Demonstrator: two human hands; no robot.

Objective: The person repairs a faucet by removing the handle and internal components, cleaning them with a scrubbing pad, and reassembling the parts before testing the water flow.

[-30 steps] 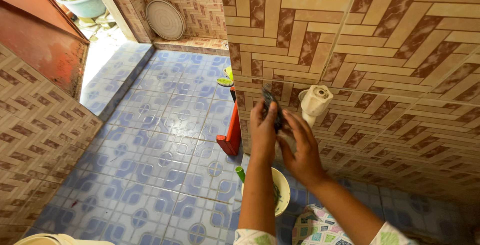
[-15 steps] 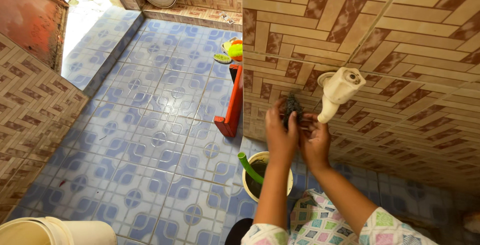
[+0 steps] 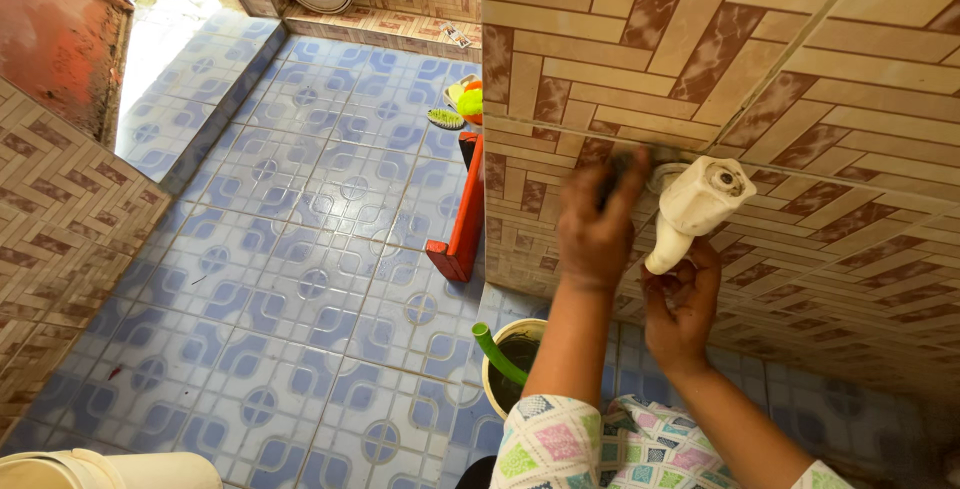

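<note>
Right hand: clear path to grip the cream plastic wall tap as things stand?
Probably yes. The right hand is already at the spout end of the cream plastic wall tap, fingers touching it from below. The left hand is pressed on the tiled wall beside the tap, not blocking it.

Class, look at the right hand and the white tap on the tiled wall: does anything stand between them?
Nothing visible does. The right hand already touches the spout of the white tap from below; the left hand is beside it against the wall tiles.
</note>
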